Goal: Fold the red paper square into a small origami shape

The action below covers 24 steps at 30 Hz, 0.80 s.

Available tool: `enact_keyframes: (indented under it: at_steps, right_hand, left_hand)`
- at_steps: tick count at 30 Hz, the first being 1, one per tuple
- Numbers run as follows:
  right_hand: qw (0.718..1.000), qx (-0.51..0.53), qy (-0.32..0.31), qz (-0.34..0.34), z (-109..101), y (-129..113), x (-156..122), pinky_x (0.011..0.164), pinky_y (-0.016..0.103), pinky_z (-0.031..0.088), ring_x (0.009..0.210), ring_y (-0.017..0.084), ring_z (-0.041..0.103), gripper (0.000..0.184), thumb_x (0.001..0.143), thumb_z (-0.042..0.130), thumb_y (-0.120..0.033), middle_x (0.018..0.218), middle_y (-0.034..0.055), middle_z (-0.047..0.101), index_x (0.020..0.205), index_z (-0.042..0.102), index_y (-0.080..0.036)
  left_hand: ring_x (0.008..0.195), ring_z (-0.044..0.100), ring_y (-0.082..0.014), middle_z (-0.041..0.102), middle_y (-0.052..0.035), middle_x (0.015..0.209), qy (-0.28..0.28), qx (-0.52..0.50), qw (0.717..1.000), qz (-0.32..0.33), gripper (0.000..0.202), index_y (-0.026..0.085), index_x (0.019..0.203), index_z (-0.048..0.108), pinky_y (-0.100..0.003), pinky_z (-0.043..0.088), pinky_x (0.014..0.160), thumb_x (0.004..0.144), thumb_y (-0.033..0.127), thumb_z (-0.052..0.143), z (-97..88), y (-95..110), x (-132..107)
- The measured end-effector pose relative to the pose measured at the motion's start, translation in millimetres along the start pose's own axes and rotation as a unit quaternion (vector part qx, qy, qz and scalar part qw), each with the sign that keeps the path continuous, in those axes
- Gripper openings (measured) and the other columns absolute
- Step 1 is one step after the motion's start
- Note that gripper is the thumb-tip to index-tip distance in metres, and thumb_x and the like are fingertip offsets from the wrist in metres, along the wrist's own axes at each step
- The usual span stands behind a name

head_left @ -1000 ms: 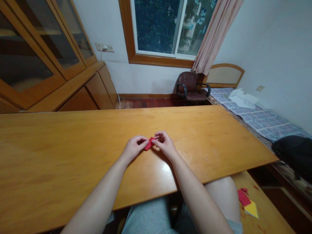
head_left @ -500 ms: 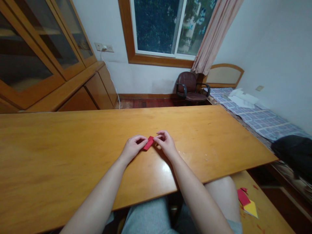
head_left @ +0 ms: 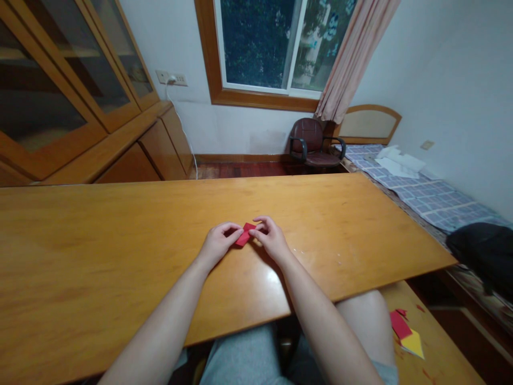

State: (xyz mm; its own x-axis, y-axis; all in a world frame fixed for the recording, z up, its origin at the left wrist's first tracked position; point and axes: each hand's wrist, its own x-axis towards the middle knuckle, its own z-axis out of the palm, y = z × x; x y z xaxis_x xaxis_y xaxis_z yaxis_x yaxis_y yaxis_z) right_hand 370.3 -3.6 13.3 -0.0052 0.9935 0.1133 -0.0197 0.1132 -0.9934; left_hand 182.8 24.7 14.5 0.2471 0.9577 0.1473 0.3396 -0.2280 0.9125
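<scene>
A small folded piece of red paper point(head_left: 243, 237) is held just over the wooden table point(head_left: 100, 256), between my two hands. My left hand point(head_left: 219, 241) pinches its left edge between thumb and fingers. On the other side, my right hand point(head_left: 271, 235) has its thumb and fingertips at the paper's right edge, with the other fingers curled behind. The fingertips hide part of both edges.
Red paper point(head_left: 399, 324) and yellow paper point(head_left: 412, 343) lie with red scraps on a wooden bench point(head_left: 441, 342) at the lower right. Tiny pale bits dot the table. Beyond are a brown armchair point(head_left: 310, 141), a bed point(head_left: 436, 198), a black bag point(head_left: 481, 251) and a glass-door cabinet point(head_left: 92, 144).
My right hand has shifted slightly left, its thumb now over the red paper's edge. The paper's upper right part appears spread wider. My left hand stays in place.
</scene>
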Motion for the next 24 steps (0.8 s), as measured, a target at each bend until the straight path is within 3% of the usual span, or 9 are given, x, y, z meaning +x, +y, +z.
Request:
enact_keyframes:
  at_steps: [10, 16, 24]
  right_hand:
    - [0.997, 0.027, 0.074, -0.023, -1.5, 2.0, 1.5, 0.059, 0.024, 0.047, 0.072, 0.014, 0.063, 0.03, 0.08, 0.069, -0.035, 0.082, 0.001, 0.069, 0.102, 0.055, -0.021]
    - [0.998, 0.044, 0.038, -0.024, 0.0, 0.8, 2.7, 0.062, 0.024, 0.048, 0.07, 0.013, 0.061, 0.042, 0.072, 0.076, -0.033, 0.088, 0.0006, 0.067, 0.107, 0.055, -0.022]
    - [0.998, 0.02, 0.06, -0.031, -1.6, 2.6, 1.4, 0.063, 0.025, 0.048, 0.068, 0.013, 0.061, 0.034, 0.078, 0.071, -0.031, 0.08, -0.0005, 0.068, 0.106, 0.055, -0.021]
  left_hand:
    - [0.077, 0.067, -0.0201, 0.074, -0.0055, 0.081, 0.017, -0.026, 0.999, -0.026, 0.026, 0.016, 0.082, 0.072, -0.031, 0.051, 0.077, 0.075, 0.04, 0.067, -0.8, 7.5, 1.2]
    - [0.077, 0.066, -0.0203, 0.074, -0.0055, 0.082, 0.004, -0.035, 0.999, -0.035, 0.028, 0.016, 0.082, 0.072, -0.03, 0.05, 0.075, 0.074, 0.042, 0.067, -0.6, 6.7, 1.3]
    - [0.079, 0.066, -0.0205, 0.074, -0.0052, 0.083, -0.013, -0.021, 0.999, -0.023, 0.026, 0.017, 0.083, 0.073, -0.029, 0.049, 0.076, 0.076, 0.042, 0.067, -0.1, 4.8, 0.8]
